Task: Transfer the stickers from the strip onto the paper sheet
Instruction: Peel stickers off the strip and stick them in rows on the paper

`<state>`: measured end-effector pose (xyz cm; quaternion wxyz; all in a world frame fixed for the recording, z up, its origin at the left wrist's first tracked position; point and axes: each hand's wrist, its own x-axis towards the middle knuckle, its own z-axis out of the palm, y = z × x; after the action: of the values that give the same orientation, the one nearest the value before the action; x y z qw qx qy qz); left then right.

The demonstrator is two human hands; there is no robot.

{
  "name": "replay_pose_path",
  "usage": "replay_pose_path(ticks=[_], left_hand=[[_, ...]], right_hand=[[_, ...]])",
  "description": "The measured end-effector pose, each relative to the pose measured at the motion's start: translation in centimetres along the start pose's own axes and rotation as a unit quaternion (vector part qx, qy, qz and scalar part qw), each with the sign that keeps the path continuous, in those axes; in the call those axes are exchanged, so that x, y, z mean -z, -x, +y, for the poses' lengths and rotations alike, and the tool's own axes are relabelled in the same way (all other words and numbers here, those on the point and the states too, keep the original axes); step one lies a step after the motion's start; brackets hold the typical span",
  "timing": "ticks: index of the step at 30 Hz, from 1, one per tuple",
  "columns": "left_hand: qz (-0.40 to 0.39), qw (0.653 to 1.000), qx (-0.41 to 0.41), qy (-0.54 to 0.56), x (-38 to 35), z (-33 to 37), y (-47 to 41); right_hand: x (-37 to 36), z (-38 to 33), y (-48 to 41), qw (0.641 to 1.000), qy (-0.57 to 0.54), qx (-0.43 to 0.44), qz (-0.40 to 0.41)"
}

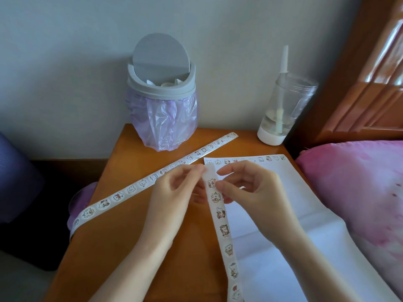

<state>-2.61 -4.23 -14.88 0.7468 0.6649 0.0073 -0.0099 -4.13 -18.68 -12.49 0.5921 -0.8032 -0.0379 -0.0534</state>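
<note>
Peeling step, I'd say. The left hand (174,192) pinches the bare top end of the strip (222,227). The right hand (250,188) has its fingers pinching it at the top sticker (211,183), held just over the sheet's (283,214) left edge. A row is already stuck along the sheet's far edge. Next move probably needs that sticker lifted clean, then pressed onto the sheet.
</note>
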Motion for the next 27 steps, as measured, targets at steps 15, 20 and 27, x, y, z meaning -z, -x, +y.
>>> replay_pose_path(ticks=[15,20,27], left_hand=[[-0.030,0.998,0.059,0.019,-0.01,0.29,-0.21],[-0.028,0.998,0.048,0.004,0.06,0.25,-0.12],[-0.033,0.999,0.022,-0.025,0.00,0.27,0.18]], right_hand=[[0.07,0.62,-0.63,1.000,0.003,0.015,-0.002],[-0.08,0.68,-0.66,0.999,0.019,0.032,-0.002],[0.04,0.83,-0.68,0.999,0.044,0.023,-0.002]])
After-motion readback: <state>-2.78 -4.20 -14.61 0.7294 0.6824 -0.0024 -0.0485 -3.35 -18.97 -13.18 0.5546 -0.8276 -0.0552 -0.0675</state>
